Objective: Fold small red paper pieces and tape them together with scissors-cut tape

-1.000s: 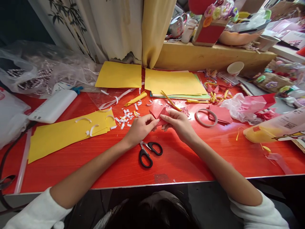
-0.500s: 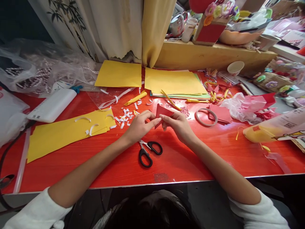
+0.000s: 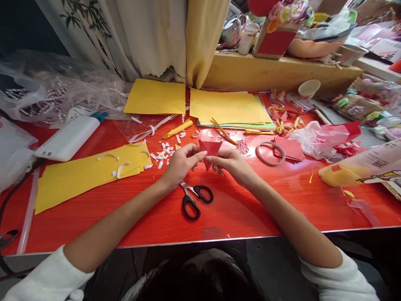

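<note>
Sitting nearest: a person in white sleeves, forearms stretched out over the red table
Scissors: black-handled scissors lie flat on the table just below the wrists, handles toward the table edge, touched by neither hand
Left hand: the left hand is pinched narrow, thumb and forefinger closed on the left side of the red paper piece
Right hand: the right hand is likewise pinched on the right side of the same piece, other fingers curled under
Red paper piece: a folded shape held between both hands, lifted off the table, its point hanging downward
Left of the hands: long yellow sheets lying flat, with curled white strips on top
Just beyond the hands: small white paper scraps scattered on the table
Right of the hands: a tape ring lying flat, beside a few red squares
Farther back: a stack of yellow paper and a single yellow sheet beside it
Far left: a white flat box in front of clear plastic bags
Farthest: curtains and a cluttered wooden shelf
</note>
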A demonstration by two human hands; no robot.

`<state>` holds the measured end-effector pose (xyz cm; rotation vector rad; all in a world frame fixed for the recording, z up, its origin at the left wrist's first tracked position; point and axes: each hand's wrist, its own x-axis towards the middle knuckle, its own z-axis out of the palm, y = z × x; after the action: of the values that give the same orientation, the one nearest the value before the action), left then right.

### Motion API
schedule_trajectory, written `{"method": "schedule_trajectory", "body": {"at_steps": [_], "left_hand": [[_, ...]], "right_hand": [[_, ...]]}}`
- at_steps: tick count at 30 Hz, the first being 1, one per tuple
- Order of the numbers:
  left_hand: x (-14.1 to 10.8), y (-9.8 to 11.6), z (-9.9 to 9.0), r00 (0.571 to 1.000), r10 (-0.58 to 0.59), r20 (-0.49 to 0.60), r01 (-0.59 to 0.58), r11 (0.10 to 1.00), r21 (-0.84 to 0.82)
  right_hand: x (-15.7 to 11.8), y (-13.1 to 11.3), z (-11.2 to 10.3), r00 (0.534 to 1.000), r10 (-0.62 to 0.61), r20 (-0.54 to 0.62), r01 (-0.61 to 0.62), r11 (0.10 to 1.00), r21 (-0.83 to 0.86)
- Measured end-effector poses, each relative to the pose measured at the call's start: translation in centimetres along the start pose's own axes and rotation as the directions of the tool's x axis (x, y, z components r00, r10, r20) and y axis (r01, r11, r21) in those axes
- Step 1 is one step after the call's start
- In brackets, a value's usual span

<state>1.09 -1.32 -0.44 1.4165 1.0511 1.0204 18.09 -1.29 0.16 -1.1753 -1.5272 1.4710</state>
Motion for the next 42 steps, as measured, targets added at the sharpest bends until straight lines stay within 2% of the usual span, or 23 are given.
{"method": "schedule_trajectory", "body": {"at_steps": [8,15,24,29,33,38,42], "left_hand": [[0.1,-0.3,0.0,1.0,-0.019,-0.018,0.019,1.0,-0.019],[0.2,-0.3,-0.2,0.998,-0.057,0.039,0.061,0.993,-0.099],[0.4,-0.6,-0.5,0.996,-0.078,0.032,0.082,0.99,-0.118],[0.4,-0.5,-0.5,0.992,-0.125,0.002,0.122,0.966,-0.229],[0.3,-0.2,-0.4,0.99,-0.135,0.037,0.14,0.951,-0.276],[0.3,-0.1,-0.1,0.993,-0.085,0.079,0.1,0.97,-0.221],[0.3,-0.5,-0.2,0.999,-0.04,-0.006,0.039,0.99,-0.134]], "right_hand": [[0.0,0.2,0.8,0.982,0.116,0.149,-0.122,0.992,0.03],[0.1,0.3,0.3,0.977,0.154,0.147,-0.16,0.987,0.03],[0.1,-0.2,-0.1,0.961,0.223,0.164,-0.228,0.974,0.013],[0.2,0.0,-0.5,0.949,0.244,0.198,-0.251,0.968,0.012],[0.2,-0.1,-0.8,0.941,0.268,0.204,-0.276,0.961,0.007],[0.1,0.1,-0.5,0.936,0.283,0.21,-0.29,0.957,0.002],[0.0,0.1,-0.4,0.918,0.283,0.277,-0.285,0.958,-0.031]]}}
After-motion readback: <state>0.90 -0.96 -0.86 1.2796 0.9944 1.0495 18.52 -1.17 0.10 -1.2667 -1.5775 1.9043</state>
